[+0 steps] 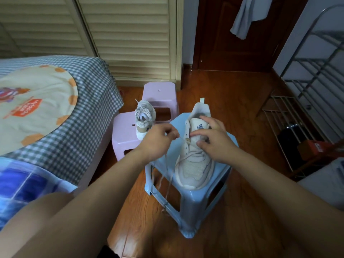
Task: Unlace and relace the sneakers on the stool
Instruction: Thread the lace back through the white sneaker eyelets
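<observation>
Nearest us, our bare knee (37, 216) sat at the lower left, with wooden floor (141, 211) open between it and the blue stool (188, 207). Our forearms reached over that gap. On the blue stool stood a pale sneaker (195, 164), toe toward us, close to the stool's near edge, its heel near the far edge. Our left hand (158, 138) pinched the shoelace (181, 139) and held it out to the left of the upper eyelets; a loose length (166, 185) hung over the stool's left edge toward the floor. Our right hand (212, 136) rested on the tongue and upper lacing, fingers curled onto it; whether it pinched the lace we could not tell.

Just beyond, to the left, a pink stool (123, 136) carried the second sneaker (144, 118), fully laced, at its right edge. Another pink stool (159, 92) stood behind it. A checked bed (93, 94) closed off the left side, a metal rack (305, 101) the right, with floor between them up to the dark door (232, 43).
</observation>
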A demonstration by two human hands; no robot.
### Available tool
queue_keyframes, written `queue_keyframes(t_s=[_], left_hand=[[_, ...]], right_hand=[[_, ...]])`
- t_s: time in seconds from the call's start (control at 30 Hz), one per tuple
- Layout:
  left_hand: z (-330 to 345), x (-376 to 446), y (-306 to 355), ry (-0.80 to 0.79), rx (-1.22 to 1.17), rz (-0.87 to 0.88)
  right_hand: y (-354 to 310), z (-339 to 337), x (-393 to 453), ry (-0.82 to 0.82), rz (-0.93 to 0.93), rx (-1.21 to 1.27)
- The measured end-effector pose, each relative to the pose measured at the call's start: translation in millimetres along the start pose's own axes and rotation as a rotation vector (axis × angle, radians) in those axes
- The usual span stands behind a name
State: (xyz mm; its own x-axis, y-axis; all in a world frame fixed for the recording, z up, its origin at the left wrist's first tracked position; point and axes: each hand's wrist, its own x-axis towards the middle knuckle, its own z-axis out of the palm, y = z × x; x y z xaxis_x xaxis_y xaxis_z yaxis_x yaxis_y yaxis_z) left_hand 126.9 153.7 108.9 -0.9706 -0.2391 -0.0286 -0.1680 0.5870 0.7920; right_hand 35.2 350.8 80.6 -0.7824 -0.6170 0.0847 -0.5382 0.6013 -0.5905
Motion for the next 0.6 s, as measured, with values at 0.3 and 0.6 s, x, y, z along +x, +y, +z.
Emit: queue_keyframes(t_s=[0.3, 0.6], left_hand=[[11.1, 15.7, -10.6, -0.004, 0.097, -0.146], [31.8, 24.0, -4.7, -0.084, 0.309, -0.063]], right_hand=[[-8.9, 5.7, 0.2, 0.068, 0.072, -0.019], [-5.5, 11.4, 2.5, 0.118, 0.017, -0.067]])
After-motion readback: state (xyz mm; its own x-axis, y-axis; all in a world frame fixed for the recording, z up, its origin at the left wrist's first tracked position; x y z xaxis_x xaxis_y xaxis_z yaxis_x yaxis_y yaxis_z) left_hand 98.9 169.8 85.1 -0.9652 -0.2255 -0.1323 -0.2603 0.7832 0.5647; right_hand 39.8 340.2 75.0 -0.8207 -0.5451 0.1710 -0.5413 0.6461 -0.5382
